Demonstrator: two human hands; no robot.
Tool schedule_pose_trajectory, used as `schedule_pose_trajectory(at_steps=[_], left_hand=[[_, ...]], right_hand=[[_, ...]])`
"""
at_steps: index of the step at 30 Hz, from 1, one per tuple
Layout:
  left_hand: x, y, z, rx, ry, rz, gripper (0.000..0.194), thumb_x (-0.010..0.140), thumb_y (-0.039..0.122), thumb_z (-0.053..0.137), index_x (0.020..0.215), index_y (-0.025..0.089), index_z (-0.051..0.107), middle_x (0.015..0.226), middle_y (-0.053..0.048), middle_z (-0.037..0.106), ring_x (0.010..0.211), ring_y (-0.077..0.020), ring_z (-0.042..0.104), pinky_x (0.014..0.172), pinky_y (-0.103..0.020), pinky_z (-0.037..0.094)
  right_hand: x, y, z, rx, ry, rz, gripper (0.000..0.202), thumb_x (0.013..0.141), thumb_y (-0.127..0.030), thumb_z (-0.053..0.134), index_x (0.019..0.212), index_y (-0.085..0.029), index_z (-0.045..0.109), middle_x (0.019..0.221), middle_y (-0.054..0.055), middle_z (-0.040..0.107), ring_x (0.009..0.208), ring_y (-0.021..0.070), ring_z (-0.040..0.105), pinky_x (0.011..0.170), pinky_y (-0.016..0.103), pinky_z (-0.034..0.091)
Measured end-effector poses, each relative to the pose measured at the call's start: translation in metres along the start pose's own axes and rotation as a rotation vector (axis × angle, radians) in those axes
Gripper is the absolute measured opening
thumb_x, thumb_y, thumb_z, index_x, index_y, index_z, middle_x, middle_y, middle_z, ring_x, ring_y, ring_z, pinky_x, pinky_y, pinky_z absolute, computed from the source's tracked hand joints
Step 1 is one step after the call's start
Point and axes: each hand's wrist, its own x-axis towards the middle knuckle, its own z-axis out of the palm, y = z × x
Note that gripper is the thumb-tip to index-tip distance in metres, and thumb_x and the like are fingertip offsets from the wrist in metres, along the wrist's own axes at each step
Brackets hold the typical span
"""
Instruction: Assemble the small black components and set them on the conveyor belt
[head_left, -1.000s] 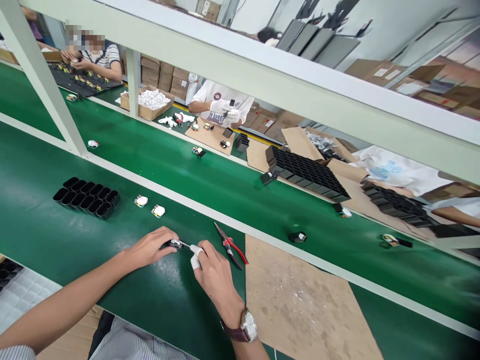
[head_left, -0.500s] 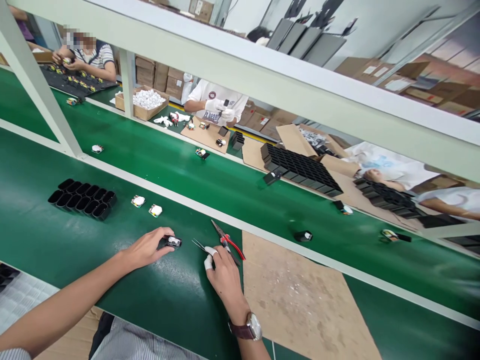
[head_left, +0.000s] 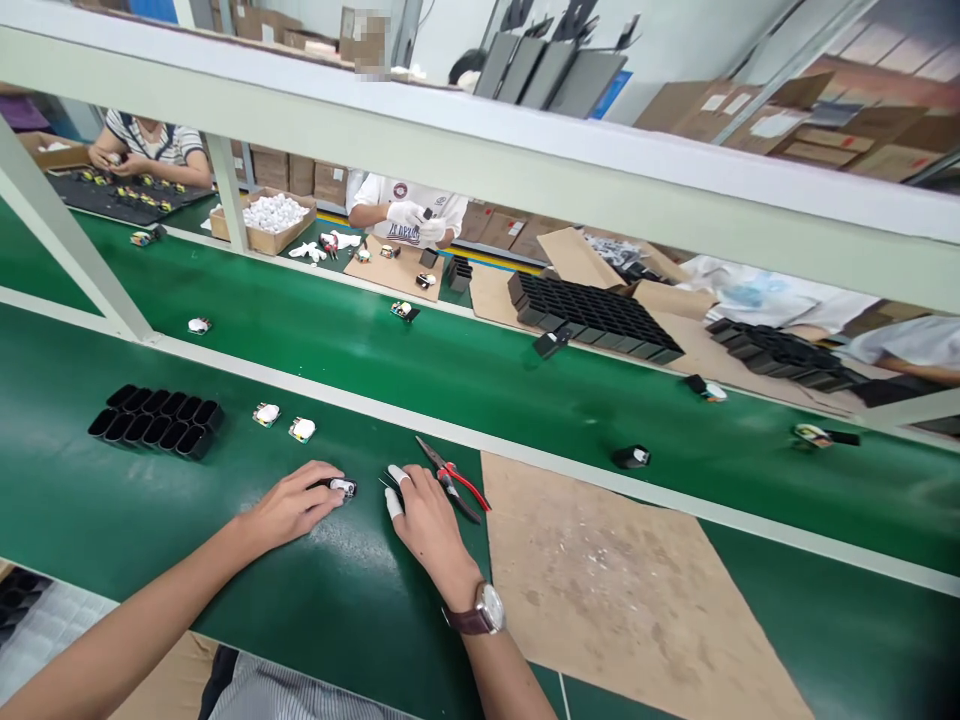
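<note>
My left hand (head_left: 292, 508) is closed round a small black plastic case (head_left: 344, 488) on the green table, its open end showing a white part and facing right. Just right of it, my right hand (head_left: 426, 520) lies low over the table with white finger cots on two fingers. Thin metal tweezers (head_left: 385, 481) are pinched in it, their tips pointing left toward the case. Red-handled pliers (head_left: 454, 480) rest beyond the right hand. Two small circuit boards with white tops, one (head_left: 266, 414) left of the other (head_left: 302, 430), lie behind the left hand.
At left stands a block of black empty cases (head_left: 156, 425). A cardboard sheet (head_left: 600, 590) covers the table at right. Behind a pale rail, the green conveyor belt (head_left: 450, 370) carries cases and boards. Co-workers sit across it, beneath a white overhead beam (head_left: 480, 150).
The view has shifted slightly. Several parts on the belt have moved right. My right hand has turned flatter with the tweezers, and my left fingers cover more of the case.
</note>
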Motion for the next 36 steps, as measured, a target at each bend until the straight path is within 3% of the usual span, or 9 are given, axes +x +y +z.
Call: schedule_pose_trajectory(at_steps=[3, 8, 12, 18, 22, 25, 28, 32, 36], left_hand=[[0.004, 0.002, 0.004, -0.224, 0.104, -0.252, 0.006, 0.094, 0.024, 0.073, 0.099, 0.022, 0.076, 0.116, -0.011, 0.075, 0.104, -0.0240, 0.071, 0.092, -0.039, 0.059], [0.017, 0.004, 0.003, -0.927, 0.348, -0.816, 0.029, 0.085, 0.042, 0.083, 0.090, 0.016, 0.072, 0.085, -0.005, 0.076, 0.077, -0.0174, 0.073, 0.073, -0.030, 0.063], [0.024, 0.000, -0.003, -1.121, 0.481, -0.909, 0.034, 0.078, 0.039, 0.091, 0.084, 0.012, 0.071, 0.092, -0.007, 0.077, 0.080, -0.0150, 0.074, 0.080, -0.027, 0.063], [0.024, -0.003, -0.005, -1.115, 0.505, -0.942, 0.033, 0.076, 0.035, 0.093, 0.087, 0.011, 0.072, 0.099, -0.009, 0.078, 0.080, -0.0160, 0.075, 0.080, -0.027, 0.064], [0.024, -0.002, 0.000, -0.987, 0.410, -0.876, 0.034, 0.077, 0.039, 0.091, 0.087, 0.012, 0.072, 0.091, -0.009, 0.078, 0.082, -0.0193, 0.076, 0.080, -0.033, 0.065], [0.041, -0.010, -0.003, -0.540, 0.257, -0.689, 0.035, 0.084, 0.047, 0.082, 0.087, 0.014, 0.073, 0.088, -0.010, 0.077, 0.079, -0.0226, 0.075, 0.074, -0.038, 0.065], [0.081, -0.035, -0.021, -0.137, 0.233, -0.520, 0.030, 0.081, 0.046, 0.081, 0.085, 0.017, 0.073, 0.101, -0.011, 0.076, 0.089, -0.0242, 0.074, 0.078, -0.038, 0.064], [0.139, -0.083, -0.058, 0.126, 0.321, -0.485, 0.017, 0.078, 0.035, 0.079, 0.082, 0.020, 0.072, 0.104, -0.009, 0.072, 0.094, -0.0248, 0.071, 0.089, -0.041, 0.060], [0.158, -0.117, -0.076, 0.307, 0.315, -0.494, 0.018, 0.079, 0.036, 0.077, 0.076, 0.020, 0.070, 0.092, -0.009, 0.072, 0.088, -0.0272, 0.071, 0.089, -0.044, 0.059]], right_hand=[[0.001, 0.004, 0.007, 0.016, 0.024, -0.020, 0.029, 0.101, -0.015, 0.048, 0.124, -0.014, 0.065, 0.109, 0.013, 0.064, 0.097, 0.0278, 0.060, 0.088, 0.043, 0.054], [-0.005, 0.008, 0.017, 0.030, 0.091, -0.024, 0.031, 0.103, -0.015, 0.047, 0.129, -0.011, 0.063, 0.115, 0.015, 0.064, 0.100, 0.0283, 0.058, 0.090, 0.044, 0.053], [-0.007, 0.011, 0.021, 0.038, 0.114, -0.039, 0.031, 0.102, -0.013, 0.047, 0.128, -0.011, 0.064, 0.117, 0.015, 0.064, 0.099, 0.0286, 0.057, 0.088, 0.045, 0.052], [-0.009, 0.016, 0.022, 0.076, 0.105, -0.054, 0.036, 0.095, -0.005, 0.052, 0.128, -0.012, 0.063, 0.118, 0.015, 0.063, 0.102, 0.0287, 0.056, 0.088, 0.043, 0.051], [-0.013, 0.018, 0.022, 0.074, 0.078, -0.059, 0.040, 0.088, 0.000, 0.055, 0.125, -0.013, 0.065, 0.121, 0.014, 0.063, 0.105, 0.0294, 0.056, 0.091, 0.042, 0.051], [-0.015, 0.019, 0.025, 0.054, 0.073, -0.072, 0.041, 0.083, 0.003, 0.056, 0.119, -0.012, 0.067, 0.122, 0.014, 0.063, 0.106, 0.0301, 0.056, 0.090, 0.042, 0.051], [-0.017, 0.022, 0.030, 0.054, 0.098, -0.082, 0.044, 0.080, 0.004, 0.056, 0.120, -0.012, 0.067, 0.122, 0.014, 0.063, 0.105, 0.0296, 0.057, 0.089, 0.042, 0.051], [-0.018, 0.026, 0.033, 0.040, 0.126, -0.075, 0.052, 0.076, 0.007, 0.053, 0.122, -0.015, 0.067, 0.121, 0.012, 0.065, 0.105, 0.0282, 0.059, 0.090, 0.041, 0.052], [-0.017, 0.031, 0.032, -0.012, 0.154, -0.009, 0.051, 0.075, 0.007, 0.052, 0.118, -0.014, 0.069, 0.120, 0.012, 0.066, 0.104, 0.0281, 0.061, 0.093, 0.040, 0.053]])
